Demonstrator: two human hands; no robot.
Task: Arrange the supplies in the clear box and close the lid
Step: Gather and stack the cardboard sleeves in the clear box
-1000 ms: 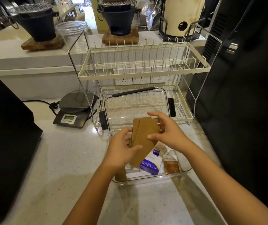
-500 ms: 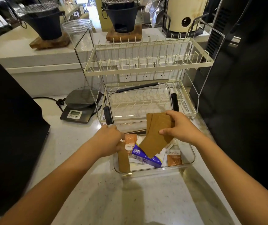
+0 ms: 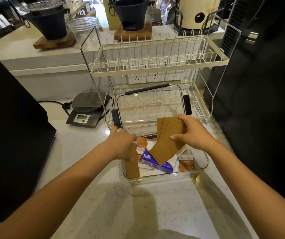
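The clear box (image 3: pixel 197 170) sits on the counter in front of me. Its clear lid (image 3: pixel 148 104) with black clasps stands open, leaning back against the dish rack. My right hand (image 3: pixel 190 133) holds a stack of brown paper sleeves (image 3: pixel 167 140) above the middle of the box. My left hand (image 3: pixel 122 144) grips a single brown sleeve (image 3: pixel 132 167) standing along the box's left wall. Inside lie a blue tissue pack (image 3: pixel 155 163), an orange sachet (image 3: pixel 141 144) at the left and another orange sachet (image 3: pixel 186 162) at the right, over white paper.
A cream two-tier dish rack (image 3: pixel 159 66) stands right behind the box. A black kitchen scale (image 3: pixel 86 109) sits at the back left. Black appliances flank the counter, one at the left (image 3: pixel 9 135) and one at the right (image 3: pixel 262 100). Speckled counter (image 3: pixel 138 213) lies in front.
My left hand drew one brown sleeve off the stack and carried it down to the box's left side. My right hand shifted right with the remaining stack.
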